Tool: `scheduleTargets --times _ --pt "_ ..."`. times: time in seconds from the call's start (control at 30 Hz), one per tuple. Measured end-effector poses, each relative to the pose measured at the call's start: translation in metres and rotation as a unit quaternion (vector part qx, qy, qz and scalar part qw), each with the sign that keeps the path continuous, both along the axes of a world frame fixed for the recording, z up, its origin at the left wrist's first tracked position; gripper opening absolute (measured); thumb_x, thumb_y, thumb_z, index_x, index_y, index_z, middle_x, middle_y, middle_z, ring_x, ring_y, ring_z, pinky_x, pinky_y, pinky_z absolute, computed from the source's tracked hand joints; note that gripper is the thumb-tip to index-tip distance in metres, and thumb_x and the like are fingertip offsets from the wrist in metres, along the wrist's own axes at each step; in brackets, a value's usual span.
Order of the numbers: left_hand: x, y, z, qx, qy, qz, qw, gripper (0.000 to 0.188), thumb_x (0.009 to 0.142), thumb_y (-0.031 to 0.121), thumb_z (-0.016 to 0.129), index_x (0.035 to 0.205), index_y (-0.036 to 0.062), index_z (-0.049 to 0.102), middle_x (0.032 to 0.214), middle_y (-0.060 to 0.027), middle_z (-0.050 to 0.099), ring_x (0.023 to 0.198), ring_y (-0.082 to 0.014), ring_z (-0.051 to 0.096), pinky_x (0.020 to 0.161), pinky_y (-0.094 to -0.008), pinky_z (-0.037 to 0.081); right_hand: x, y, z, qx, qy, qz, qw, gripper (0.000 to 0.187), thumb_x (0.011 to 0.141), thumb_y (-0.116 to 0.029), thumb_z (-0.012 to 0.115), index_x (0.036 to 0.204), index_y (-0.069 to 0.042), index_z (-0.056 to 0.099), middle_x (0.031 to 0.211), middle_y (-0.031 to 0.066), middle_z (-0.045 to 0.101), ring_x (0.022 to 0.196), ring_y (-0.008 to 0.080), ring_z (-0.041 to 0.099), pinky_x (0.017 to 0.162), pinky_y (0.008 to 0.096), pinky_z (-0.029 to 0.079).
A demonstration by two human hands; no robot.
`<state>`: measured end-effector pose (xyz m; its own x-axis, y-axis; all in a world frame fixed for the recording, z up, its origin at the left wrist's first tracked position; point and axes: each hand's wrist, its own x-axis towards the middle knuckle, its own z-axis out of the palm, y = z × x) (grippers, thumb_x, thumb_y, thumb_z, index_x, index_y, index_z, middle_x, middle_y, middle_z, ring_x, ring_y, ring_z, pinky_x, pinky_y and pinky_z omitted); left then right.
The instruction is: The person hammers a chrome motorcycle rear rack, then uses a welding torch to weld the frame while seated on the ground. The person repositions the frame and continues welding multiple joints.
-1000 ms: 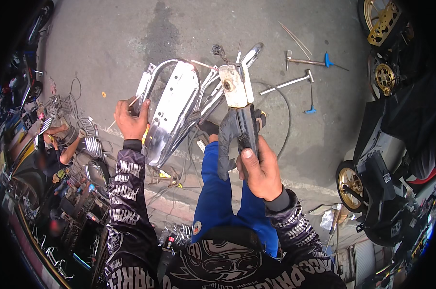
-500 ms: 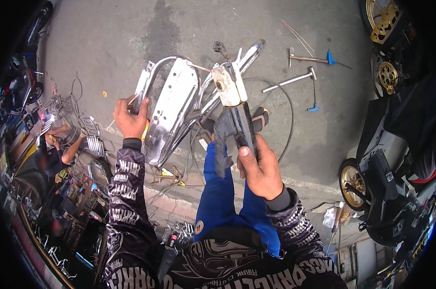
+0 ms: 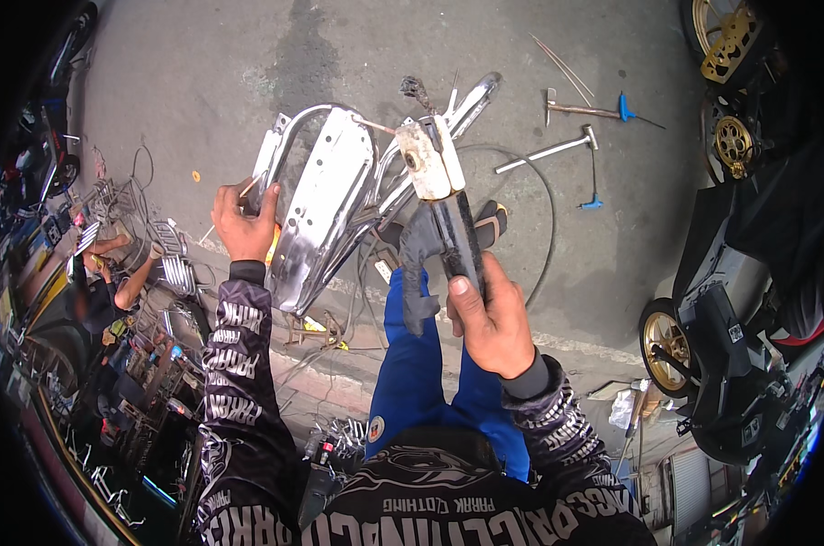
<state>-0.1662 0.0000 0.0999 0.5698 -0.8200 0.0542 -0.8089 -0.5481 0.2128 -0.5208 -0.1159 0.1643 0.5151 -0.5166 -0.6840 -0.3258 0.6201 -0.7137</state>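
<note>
In my right hand (image 3: 494, 318) is a welding electrode holder with a black handle and a worn whitish head (image 3: 427, 161). A thin welding rod (image 3: 373, 124) sticks out of that head toward the left. Dark tape or cloth (image 3: 419, 264) hangs along the handle. My left hand (image 3: 244, 223) is at the left edge of a shiny bent metal frame (image 3: 325, 196), a slim rod (image 3: 246, 188) between its fingers. The frame has a flat plate with holes and tubes running to the upper right. Its lower parts lie partly behind the holder.
To the right on the concrete floor lie a hammer (image 3: 580, 111), a blue T-handle tool (image 3: 592, 202), a metal bar tool (image 3: 544, 155) and a looping cable (image 3: 550, 227). Motorcycle parts (image 3: 722, 355) line the right side. Another person (image 3: 111, 282) sits at the left among scattered metal parts.
The electrode holder's head has shifted very slightly left. My left hand has moved a touch left as well. Both hands keep their grip.
</note>
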Motion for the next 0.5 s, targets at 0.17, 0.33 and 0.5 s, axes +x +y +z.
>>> scheduleTargets --times 0.17,0.33,0.5 --pt "0.0003 -0.0002 -0.0001 -0.006 0.010 0.003 1.000 0.037 0.077 0.033 0.086 0.098 0.0055 0.070 0.085 -0.0033 0.059 0.070 -0.0205 0.054 0.074 -0.0371 0.042 -0.0012 0.0003 -0.0006 0.006 0.004 0.004 1.000 0.037 0.101 -0.031 0.060 0.103 0.005 0.051 0.063 0.0168 0.058 0.056 0.0319 0.057 0.056 0.0416 0.042" --pt "0.0012 0.0012 -0.0010 -0.008 0.018 0.008 1.000 0.038 0.077 0.034 0.085 0.098 0.0059 0.070 0.085 -0.0028 0.058 0.070 -0.0200 0.054 0.074 -0.0371 0.042 -0.0002 -0.0003 -0.0004 0.001 0.007 0.007 1.000 0.036 0.101 -0.030 0.060 0.104 0.005 0.052 0.064 0.0174 0.058 0.057 0.0319 0.058 0.055 0.0415 0.043" --pt "0.0022 0.0021 -0.0018 -0.005 0.004 0.002 1.000 0.038 0.078 0.035 0.085 0.098 0.0062 0.070 0.085 -0.0023 0.058 0.070 -0.0198 0.054 0.074 -0.0372 0.042 0.0007 -0.0005 0.0010 0.005 0.005 0.004 1.000 0.036 0.101 -0.029 0.060 0.104 0.005 0.052 0.065 0.0178 0.058 0.057 0.0317 0.058 0.055 0.0413 0.043"
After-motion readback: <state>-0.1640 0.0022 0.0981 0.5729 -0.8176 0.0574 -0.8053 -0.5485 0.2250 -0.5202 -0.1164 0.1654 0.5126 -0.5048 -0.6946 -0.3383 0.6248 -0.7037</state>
